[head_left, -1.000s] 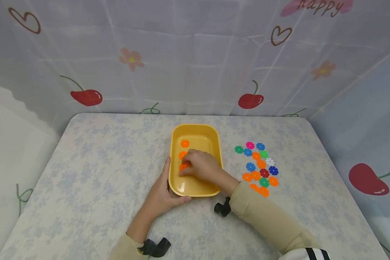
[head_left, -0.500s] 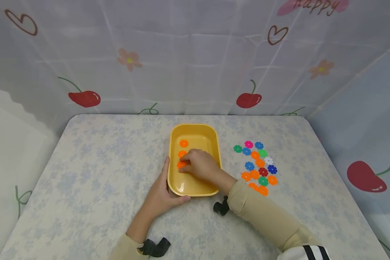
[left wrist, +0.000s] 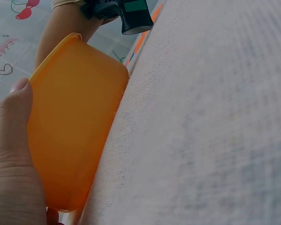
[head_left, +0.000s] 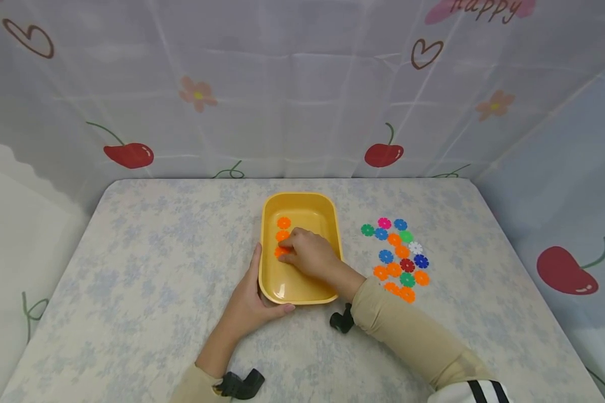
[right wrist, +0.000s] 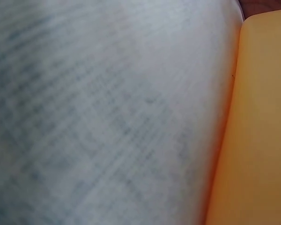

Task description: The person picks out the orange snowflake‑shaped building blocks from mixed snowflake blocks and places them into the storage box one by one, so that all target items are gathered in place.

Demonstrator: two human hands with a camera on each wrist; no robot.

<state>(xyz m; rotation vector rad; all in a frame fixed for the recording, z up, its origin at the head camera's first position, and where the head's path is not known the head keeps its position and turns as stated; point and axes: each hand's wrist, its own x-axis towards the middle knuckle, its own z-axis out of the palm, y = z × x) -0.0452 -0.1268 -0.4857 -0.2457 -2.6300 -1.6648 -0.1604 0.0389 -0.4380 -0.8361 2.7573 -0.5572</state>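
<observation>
A yellow tray [head_left: 302, 291] sits on the patterned tabletop, with three orange flower-shaped discs in a column along its left side. My left hand [head_left: 249, 302] holds the tray's near left corner, fingers along the left wall and thumb at the near wall. The left wrist view shows the thumb [left wrist: 14, 136] against the outside of the tray. Inside the tray, my right hand [head_left: 310, 254] pinches the nearest orange flower disc [head_left: 280, 252] between thumb and index finger. Just beyond it lie the middle disc [head_left: 282, 235] and the far disc [head_left: 284, 223]. In the right wrist view only the tray's outer wall [right wrist: 257, 122] and tabletop show clearly.
Right of the tray, loose flower discs in orange, blue, green, pink, red and white lie in a cluster, among them a red disc [head_left: 406, 265]. A printed curtain [head_left: 282, 112] rises behind the table's far edge. Black wrist cameras [head_left: 242, 384] sit on both wrists.
My right hand has slid the nearest orange disc slightly away from me, and the middle disc has shifted closer to the far one. The left hand keeps its place on the tray.
</observation>
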